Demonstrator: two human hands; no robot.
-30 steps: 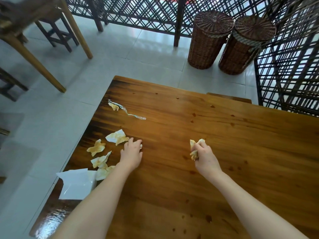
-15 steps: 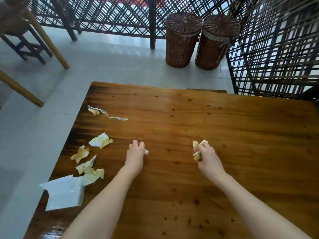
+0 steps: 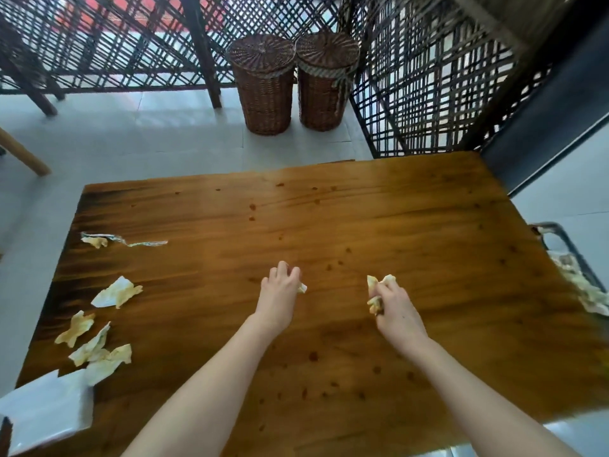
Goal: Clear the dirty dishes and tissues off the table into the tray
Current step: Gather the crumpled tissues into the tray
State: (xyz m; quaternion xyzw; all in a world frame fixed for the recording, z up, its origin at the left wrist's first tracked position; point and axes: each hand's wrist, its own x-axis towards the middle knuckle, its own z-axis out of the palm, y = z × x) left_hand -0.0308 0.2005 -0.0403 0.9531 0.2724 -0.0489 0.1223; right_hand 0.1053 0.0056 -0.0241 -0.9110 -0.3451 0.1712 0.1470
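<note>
Over the middle of the wooden table (image 3: 412,225), my right hand (image 3: 397,311) grips a crumpled, stained tissue wad (image 3: 375,286). My left hand (image 3: 280,290) is beside it, fingers curled round a small white tissue scrap (image 3: 302,287) that peeks out. Several stained tissues lie at the table's left side, one (image 3: 117,292) nearest the hands, others (image 3: 94,346) below it. A torn wrapper strip with a scrap (image 3: 122,240) lies further back. A dark tray (image 3: 573,268) with tissues in it shows at the right edge.
A white tissue box (image 3: 43,410) sits on the table's near left corner. Two wicker baskets (image 3: 290,84) stand on the tiled floor beyond the table, before a dark lattice screen (image 3: 428,77). Wooden chair legs (image 3: 23,156) show at the far left.
The view has swung to the right, bringing the tray into sight. Both hands have moved right, away from the tissues on the left, each still holding its tissue.
</note>
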